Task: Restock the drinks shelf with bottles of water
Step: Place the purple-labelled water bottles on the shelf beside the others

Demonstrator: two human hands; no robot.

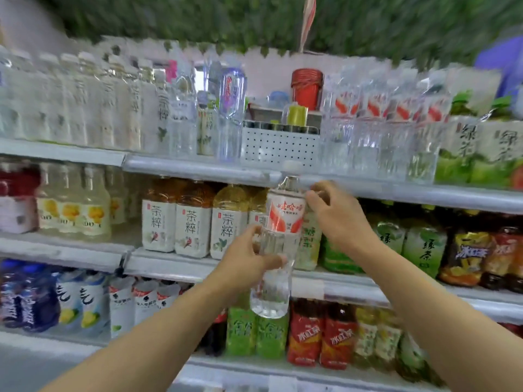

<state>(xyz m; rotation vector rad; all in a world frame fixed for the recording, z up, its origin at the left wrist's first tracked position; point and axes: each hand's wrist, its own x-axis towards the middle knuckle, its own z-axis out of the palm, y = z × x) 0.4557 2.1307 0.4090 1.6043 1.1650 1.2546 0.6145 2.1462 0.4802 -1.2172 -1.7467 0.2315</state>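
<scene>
You hold a clear water bottle (278,244) upright at the centre of the frame, in front of a stocked drinks shelf (198,169). Your left hand (249,258) wraps around the bottle's ribbed lower body, thumb across the front and fingers curled behind. Your right hand (336,213) reaches in from the right and pinches the bottle near its shoulder, fingertips pressed at the top edge of the red-and-white label. The bottle's white cap (291,165) sits level with the front rail of the top shelf, just overlapping it in the picture.

On the top shelf, right of centre, a row of matching water bottles (390,128) with the same red-and-white labels stands side by side. Left of them, near the middle of the frame, a white perforated basket (278,144) holds small items, with a red container (307,84) behind it. Pale tea bottles (85,103) fill the upper left, blurred by camera motion.

Directly behind your hands, on the middle shelf, amber tea bottles (192,219) with white labels line up, and green tea bottles (418,244) stand to the right. In the lower part of the frame, red-labelled bottles (319,335) and green-labelled bottles (254,332) sit on the lower shelf, below the base of the bottle you hold.
</scene>
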